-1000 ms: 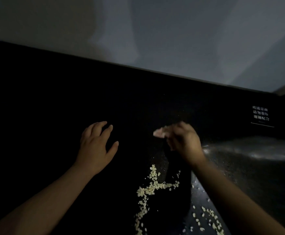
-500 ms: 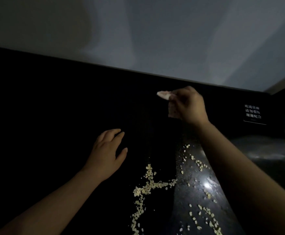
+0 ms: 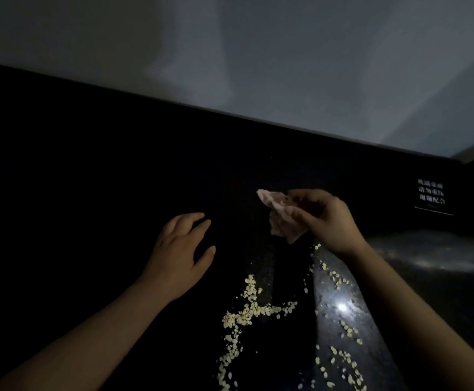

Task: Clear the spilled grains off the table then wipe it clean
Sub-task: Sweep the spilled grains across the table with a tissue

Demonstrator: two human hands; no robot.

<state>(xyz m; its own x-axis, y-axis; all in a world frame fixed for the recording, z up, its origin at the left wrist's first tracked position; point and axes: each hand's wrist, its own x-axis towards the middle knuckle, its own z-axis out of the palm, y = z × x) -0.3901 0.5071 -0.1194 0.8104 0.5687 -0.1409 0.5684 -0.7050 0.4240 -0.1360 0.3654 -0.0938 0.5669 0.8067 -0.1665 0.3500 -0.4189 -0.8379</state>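
Head view of pale grains (image 3: pixel 247 311) strewn in loose trails over the near middle of a dark glossy table (image 3: pixel 89 193), one trail between the forearms, another along the right forearm. Judged light, dry, hard and free-rolling: too small and too many to pinch singly, best herded into one heap with a wad or flat edge, then drawn toward the near edge into a cupped palm; likely to skitter on the slick top if struck fast. Just beyond the farthest grains, a crumpled pink cloth (image 3: pixel 279 218), judged soft and limp, pinched at its bunched middle between thumb and curled fingers of the right hand (image 3: pixel 326 218), lower corner hanging close to the table, contact not discernible. Left hand (image 3: pixel 179 255) palm down to the left of the grains, fingers spread and relaxed, holding nothing; resting or hovering not discernible. At far right, a small white-lettered label (image 3: pixel 432 194); behind, a grey wall (image 3: pixel 258 66).
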